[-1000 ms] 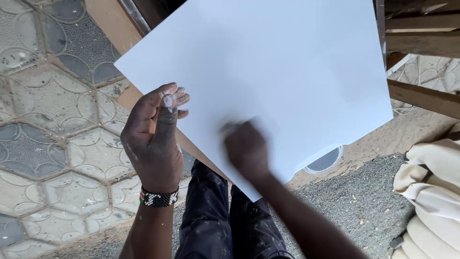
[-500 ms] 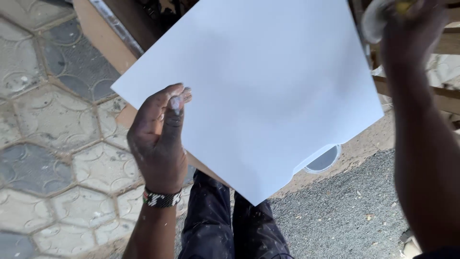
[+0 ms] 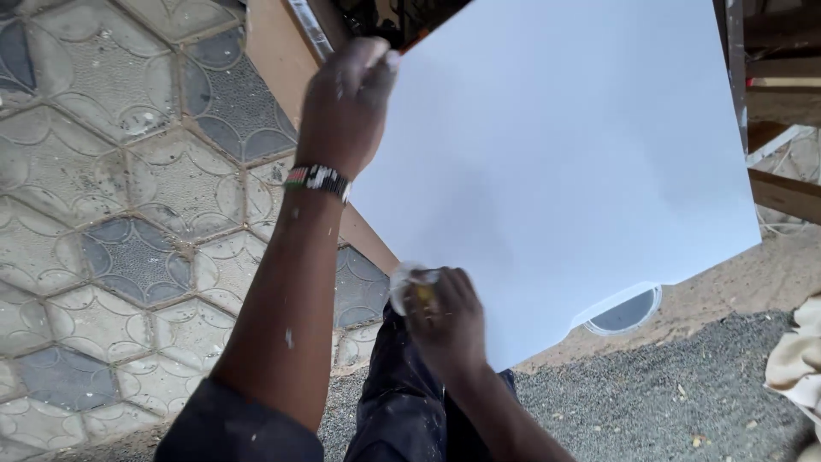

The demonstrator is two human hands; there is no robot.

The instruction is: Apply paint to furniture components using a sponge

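The white board (image 3: 556, 154) fills the upper right of the view, a large flat panel turned like a diamond so that one corner points down toward the person's legs (image 3: 410, 402) and its long left edge runs up and away to the top of the frame, where it meets a brown wooden panel (image 3: 274, 51) lying beneath it. Both hands work that left edge, one at each end. The left hand (image 3: 346, 103) is far up the edge, near the top corner, its fingers curled closed over the rim of the board and dusted white; whether it pinches the board or only steadies it is hard to tell. A beaded wristband (image 3: 318, 178) sits just below it. The right hand (image 3: 445, 316) is the nearer one, low on the same edge close to the bottom corner, fingers closed around a small pale pad or cloth (image 3: 409, 284) pressed against the board's margin. So the board lies ahead and to the right of both hands, with the surface spreading away from them. Past the lower right edge a round lid or container (image 3: 624, 312) shows on sandy ground, a cream cloth (image 3: 795, 359) lies far right, and patterned hexagonal paving (image 3: 128, 214) covers the left.
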